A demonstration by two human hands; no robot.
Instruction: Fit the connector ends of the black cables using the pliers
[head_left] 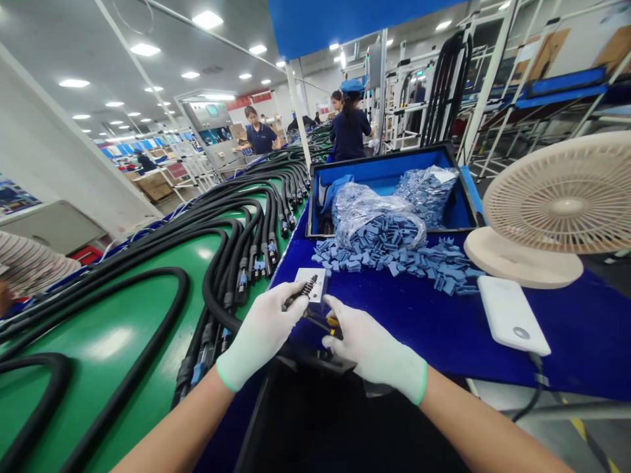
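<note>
Carefully: my left hand point(263, 332) pinches the dark part point(309, 287) by the near side of the white block point(302, 274), its ridged end poking out. My right hand point(372, 345) is curled round the yellow-handled tool point(334, 323). I'd want a firm, light pinch, the ridges unsquashed, and fingertips clear of the tool's tip, with the clips point(374, 253) undisturbed on the far right.
</note>
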